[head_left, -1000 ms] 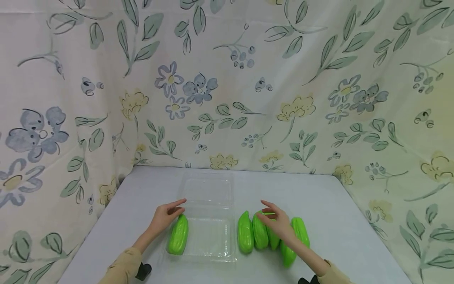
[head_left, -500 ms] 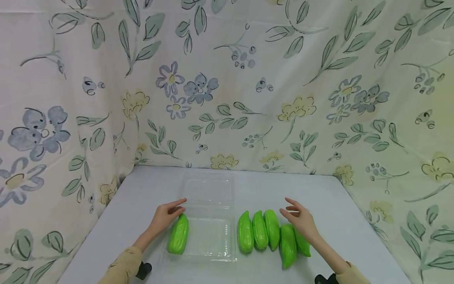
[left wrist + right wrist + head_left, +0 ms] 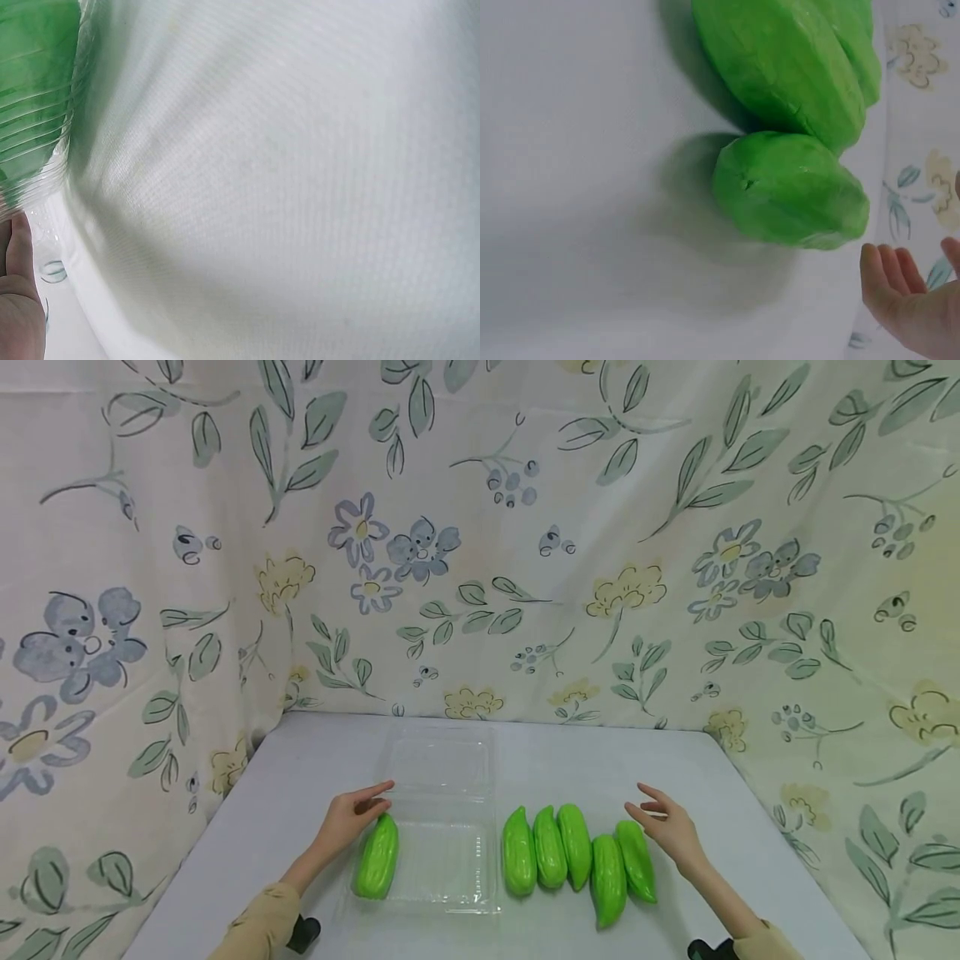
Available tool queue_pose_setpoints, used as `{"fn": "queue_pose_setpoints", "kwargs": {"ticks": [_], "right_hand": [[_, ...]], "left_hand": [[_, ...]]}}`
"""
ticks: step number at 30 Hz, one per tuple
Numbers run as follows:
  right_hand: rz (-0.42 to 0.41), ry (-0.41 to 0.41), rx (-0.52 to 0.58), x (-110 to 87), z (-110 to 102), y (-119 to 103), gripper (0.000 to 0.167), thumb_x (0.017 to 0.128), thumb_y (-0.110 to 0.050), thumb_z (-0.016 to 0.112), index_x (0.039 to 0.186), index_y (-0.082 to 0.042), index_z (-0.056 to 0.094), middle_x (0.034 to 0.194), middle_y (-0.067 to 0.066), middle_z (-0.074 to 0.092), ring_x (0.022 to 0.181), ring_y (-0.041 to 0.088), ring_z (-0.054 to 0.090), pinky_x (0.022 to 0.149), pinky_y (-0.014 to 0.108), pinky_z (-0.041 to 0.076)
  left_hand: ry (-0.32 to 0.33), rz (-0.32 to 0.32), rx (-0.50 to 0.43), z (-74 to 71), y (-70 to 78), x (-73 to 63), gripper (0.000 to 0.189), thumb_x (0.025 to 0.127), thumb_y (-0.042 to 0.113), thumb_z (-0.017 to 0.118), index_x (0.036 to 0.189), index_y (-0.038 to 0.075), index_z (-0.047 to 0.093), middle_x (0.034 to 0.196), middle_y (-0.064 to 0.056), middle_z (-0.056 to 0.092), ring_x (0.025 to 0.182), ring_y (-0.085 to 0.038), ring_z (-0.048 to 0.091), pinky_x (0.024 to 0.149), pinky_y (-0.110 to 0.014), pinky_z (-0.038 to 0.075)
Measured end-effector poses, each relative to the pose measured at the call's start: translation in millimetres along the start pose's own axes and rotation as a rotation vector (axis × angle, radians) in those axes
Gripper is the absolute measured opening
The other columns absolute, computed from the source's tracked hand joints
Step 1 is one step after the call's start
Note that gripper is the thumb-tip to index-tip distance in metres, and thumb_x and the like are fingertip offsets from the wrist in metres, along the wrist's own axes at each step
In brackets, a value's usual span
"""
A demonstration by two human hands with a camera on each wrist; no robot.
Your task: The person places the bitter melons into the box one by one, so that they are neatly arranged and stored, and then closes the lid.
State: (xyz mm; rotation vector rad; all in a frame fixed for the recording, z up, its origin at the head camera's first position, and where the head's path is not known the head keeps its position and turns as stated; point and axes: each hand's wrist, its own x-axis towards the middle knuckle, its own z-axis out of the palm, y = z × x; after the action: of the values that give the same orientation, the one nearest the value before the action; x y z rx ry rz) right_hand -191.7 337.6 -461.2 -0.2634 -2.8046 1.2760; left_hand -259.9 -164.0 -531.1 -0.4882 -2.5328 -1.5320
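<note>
My left hand (image 3: 348,817) rests at the left side of an open clear plastic clamshell box (image 3: 442,868), its fingers extended near the hinge. One bright green, ribbed, gourd-like vegetable (image 3: 377,858) lies inside along the left wall, just below the thumb. In the left wrist view the thumb side of the hand (image 3: 21,300) meets the box wall, with green behind it. My right hand (image 3: 671,831) hovers beside the rightmost green vegetable (image 3: 636,862), fingers loosely spread, holding nothing. The right wrist view shows a gap between the fingertips and the nearest vegetable (image 3: 791,191).
Several more green vegetables (image 3: 519,853) lie in a row right of the box, on a white-covered table (image 3: 697,777). The box lid (image 3: 438,760) is folded back, away from me. A floral curtain (image 3: 480,568) hangs behind and on both sides.
My right hand has moved right, from above the middle of the row to beside its right end, uncovering the vegetables. The left hand, box and vegetables stay in place.
</note>
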Motion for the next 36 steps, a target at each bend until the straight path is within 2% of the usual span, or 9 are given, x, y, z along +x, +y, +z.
{"fn": "queue_pose_setpoints", "kwargs": {"ticks": [10,19,23,28,36], "right_hand": [[0.047,-0.045,0.007,0.2,-2,16,0.064,0.093,-0.036,0.060,0.142,0.000,0.039,0.129,0.035,0.048,0.114,0.044,0.055,0.080,0.036,0.056],[0.105,-0.167,0.062,-1.6,2,28,0.064,0.093,-0.032,0.061,0.143,-0.001,0.037,0.132,0.036,0.045,0.112,0.040,0.057,0.080,0.039,0.056],[0.108,-0.212,0.083,-3.2,2,31,0.065,0.092,-0.031,0.062,0.144,-0.002,0.036,0.135,0.039,0.040,0.119,0.046,0.051,0.080,0.041,0.056],[0.125,-0.263,0.097,-3.1,3,36,0.067,0.091,-0.032,0.064,0.145,-0.004,0.036,0.138,0.041,0.036,0.124,0.050,0.045,0.083,0.044,0.055],[0.122,-0.284,0.107,-4.0,4,37,0.069,0.090,-0.030,0.065,0.145,-0.003,0.035,0.134,0.040,0.041,0.115,0.042,0.055,0.080,0.042,0.056]], "left_hand": [[-0.005,-0.004,-0.016,0.8,-0.1,-0.4,0.039,0.089,0.021,0.066,0.125,0.008,0.063,0.123,-0.011,0.065,0.103,-0.025,0.067,0.080,-0.015,0.052],[-0.008,-0.011,-0.004,1.0,2.6,-0.7,0.039,0.089,0.020,0.066,0.125,0.007,0.062,0.123,-0.011,0.065,0.104,-0.027,0.067,0.080,-0.018,0.054],[-0.013,-0.010,-0.012,0.9,3.1,-0.4,0.039,0.089,0.018,0.066,0.126,0.004,0.061,0.123,-0.012,0.065,0.105,-0.029,0.066,0.080,-0.016,0.053],[-0.009,-0.020,-0.001,0.4,3.3,-0.4,0.039,0.089,0.019,0.066,0.126,0.006,0.062,0.123,-0.011,0.065,0.105,-0.028,0.066,0.080,-0.015,0.052],[-0.003,-0.036,0.016,0.2,2.8,-0.4,0.037,0.089,0.020,0.066,0.125,0.010,0.063,0.122,-0.009,0.066,0.104,-0.025,0.067,0.080,-0.016,0.052]]}}
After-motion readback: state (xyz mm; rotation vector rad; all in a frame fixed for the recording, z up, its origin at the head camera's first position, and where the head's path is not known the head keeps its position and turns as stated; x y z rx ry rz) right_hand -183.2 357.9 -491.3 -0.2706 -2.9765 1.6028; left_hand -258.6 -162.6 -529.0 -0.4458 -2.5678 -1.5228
